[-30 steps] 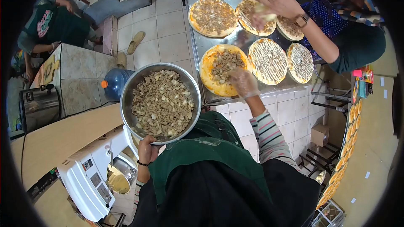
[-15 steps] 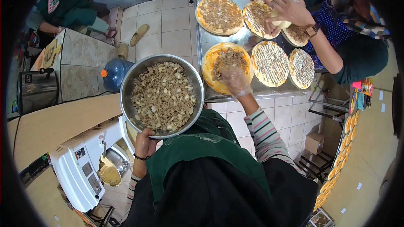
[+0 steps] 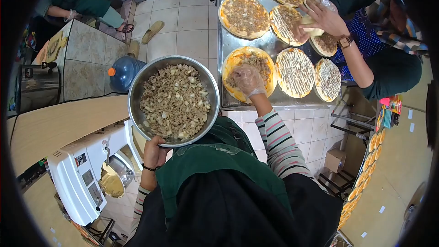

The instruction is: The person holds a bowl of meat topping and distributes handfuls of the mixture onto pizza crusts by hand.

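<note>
My left hand [image 3: 156, 151] grips the near rim of a large metal bowl [image 3: 214, 98] heaped with a ground meat and chopped onion mix [image 3: 176, 103]. In a clear plastic glove, my right hand [image 3: 249, 80] lies palm down on the meat topping of a pizza [image 3: 232, 57], its fingers stretched toward the left side. The sauce-smeared crust shows around the meat. Right beside it are a pizza with white sauce lines [image 3: 295, 72] and another striped pizza [image 3: 328, 80]. They rest on a metal table [image 3: 249, 104].
Across the table, a co-worker's hand [image 3: 327, 18] holds a sauce bag over a half-striped pizza [image 3: 282, 24]. A blue water jug [image 3: 124, 74] stands left of the bowl. A white mixer [image 3: 77, 183] is at lower left. Another seated person [image 3: 87, 4] is at upper left.
My right hand has moved left across the pizza, over the meat. The view has shifted slightly. The bowl stays in my left hand, and the co-worker still works over the same pizza.
</note>
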### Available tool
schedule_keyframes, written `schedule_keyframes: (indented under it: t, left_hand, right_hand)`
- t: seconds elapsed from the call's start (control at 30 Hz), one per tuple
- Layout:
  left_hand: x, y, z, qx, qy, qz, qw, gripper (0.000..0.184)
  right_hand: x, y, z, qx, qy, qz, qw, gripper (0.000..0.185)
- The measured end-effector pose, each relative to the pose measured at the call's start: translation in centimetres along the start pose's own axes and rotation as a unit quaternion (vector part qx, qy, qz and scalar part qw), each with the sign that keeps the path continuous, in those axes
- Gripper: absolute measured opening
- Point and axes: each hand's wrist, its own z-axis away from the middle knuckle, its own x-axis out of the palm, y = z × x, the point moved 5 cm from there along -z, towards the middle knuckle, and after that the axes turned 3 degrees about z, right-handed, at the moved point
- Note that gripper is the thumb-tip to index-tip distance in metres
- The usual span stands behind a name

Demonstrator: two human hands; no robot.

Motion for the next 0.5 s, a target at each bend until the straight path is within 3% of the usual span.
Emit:
schedule_keyframes:
  t: [0.07,0.13,0.27,0.33,0.37,0.5]
  left_hand:
    - [0.3,0.2,0.1,0.009,0.001,-0.019,1.0,0.036]
    - [0.2,0.2,0.0,0.015,0.0,-0.02,1.0,0.036]
    - [0.1,0.5,-0.2,0.026,0.004,0.002,1.0,0.039]
    - [0.0,0.4,-0.4,0.019,0.009,0.013,1.0,0.041]
    - [-0.1,0.4,-0.5,0.012,0.013,0.019,1.0,0.042]
    - [-0.1,0.8,-0.7,0.022,0.007,0.006,1.0,0.041]
  right_hand:
    - [-0.5,1.0,-0.6,0.008,-0.023,-0.04,0.999,0.011]
    - [-2.1,4.1,-1.2,0.132,0.061,-0.01,0.989,0.01]
    - [-0.2,4.7,-1.8,0.087,0.075,0.052,0.992,0.014]
    - [1.0,3.0,-2.3,0.053,0.033,0.149,0.987,0.02]
    - [0.6,2.4,-2.2,0.048,0.103,0.085,0.99,0.016]
    - [0.3,0.7,-2.9,0.022,0.076,0.062,0.995,0.017]
